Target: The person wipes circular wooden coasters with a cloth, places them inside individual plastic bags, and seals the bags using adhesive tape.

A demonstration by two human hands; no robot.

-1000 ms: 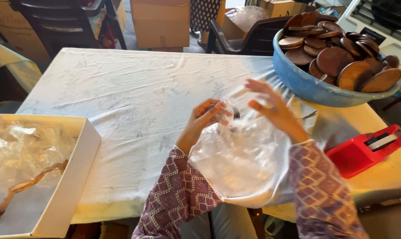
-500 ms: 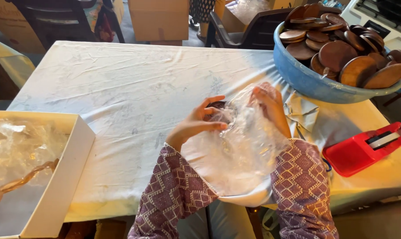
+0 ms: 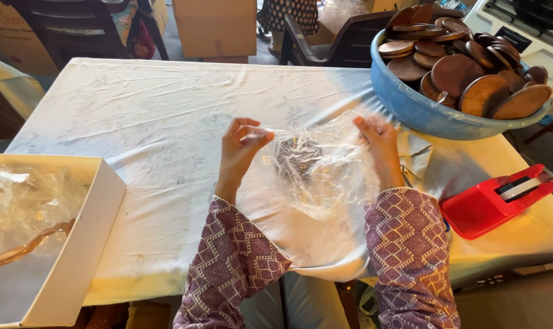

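Note:
A clear plastic bag [image 3: 316,176] is stretched between both hands above the white-covered table [image 3: 136,122]. My left hand [image 3: 240,146] pinches the bag's upper left edge. My right hand [image 3: 377,143] grips its upper right edge. Through the plastic a dark round shape [image 3: 296,157] shows between the hands; whether it is inside the bag or on the table behind it, I cannot tell. Both sleeves are purple with a diamond pattern.
A blue tub [image 3: 423,109] heaped with round wooden discs [image 3: 465,67] stands at the far right. A red tape dispenser [image 3: 496,198] lies at the right edge. A white open box [image 3: 75,256] with plastic wrapping sits at the left. Chairs and cardboard boxes stand beyond the table.
Both hands have moved forward and apart, spreading the bag wider and flatter over the table. The dark round shape now shows behind the plastic.

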